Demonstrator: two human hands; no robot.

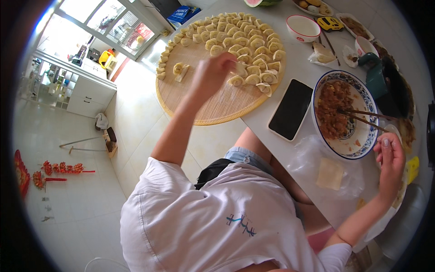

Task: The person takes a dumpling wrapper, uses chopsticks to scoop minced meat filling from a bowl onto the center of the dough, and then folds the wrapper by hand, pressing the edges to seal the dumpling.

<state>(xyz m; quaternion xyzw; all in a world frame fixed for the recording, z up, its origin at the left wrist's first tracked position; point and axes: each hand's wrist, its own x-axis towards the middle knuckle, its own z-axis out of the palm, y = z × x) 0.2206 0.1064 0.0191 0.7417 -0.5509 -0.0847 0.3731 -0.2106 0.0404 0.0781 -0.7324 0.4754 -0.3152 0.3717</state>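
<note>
My left hand (pixel 221 66), blurred, reaches over a round woven tray (pixel 217 105). Its fingertips pinch the edge of a folded wonton (pixel 240 69) among rows of others. A lone wonton (pixel 178 68) lies apart on the tray's left side. My right hand (pixel 390 153) is at the right rim of a blue-patterned bowl (pixel 372 98), its fingers curled. Wooden chopsticks (pixel 368 114) stand in the minced filling (pixel 334 108), their upper ends by that hand; whether it grips them is unclear. A square wrapper (pixel 329 173) lies on a clear plastic bag (pixel 299 156).
A phone (pixel 290 108) lies between tray and bowl. Beyond are a red-rimmed white bowl (pixel 303 29), a yellow toy car (pixel 329 23), more chopsticks (pixel 331 47) and a dark green vessel (pixel 377 76). The tray overhangs the table edge (pixel 258 137).
</note>
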